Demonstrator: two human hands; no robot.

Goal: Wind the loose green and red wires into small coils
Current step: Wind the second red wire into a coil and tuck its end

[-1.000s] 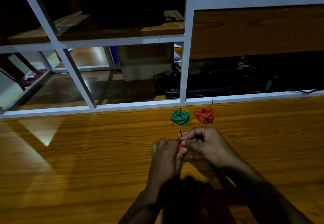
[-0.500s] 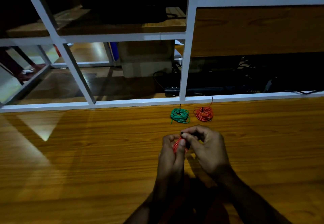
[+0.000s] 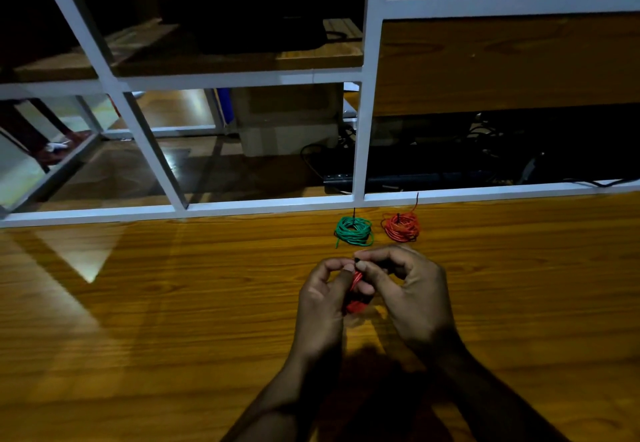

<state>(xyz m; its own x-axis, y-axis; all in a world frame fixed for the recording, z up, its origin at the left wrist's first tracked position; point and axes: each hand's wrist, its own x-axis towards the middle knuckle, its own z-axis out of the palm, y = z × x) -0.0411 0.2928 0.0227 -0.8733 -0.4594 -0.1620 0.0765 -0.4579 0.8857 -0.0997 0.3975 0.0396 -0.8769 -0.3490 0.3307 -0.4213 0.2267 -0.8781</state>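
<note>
**Red wire pinched between both hands above the tabletop**

The left hand (image 3: 323, 298) is curled over the wooden tabletop (image 3: 156, 320), its fingers (image 3: 334, 265) and thumb bent inward around a small bundle of red wire (image 3: 356, 294). The wire sits between the two hands, showing in the gap beside the left thumb and again lower down near the left palm; most of it is hidden by the fingers. The right hand (image 3: 412, 294) meets the left at the fingertips, its fingers bent and pinching the upper end of the same wire, where a dark tip pokes out just above the thumbs.

Just beyond the fingertips of both hands, apart from them, two finished coils lie flat on the tabletop: a green coil (image 3: 354, 231) past the left hand's fingers and a red coil (image 3: 401, 227) beside it, past the right hand's fingers. Behind them runs a white frame (image 3: 362, 130).
</note>
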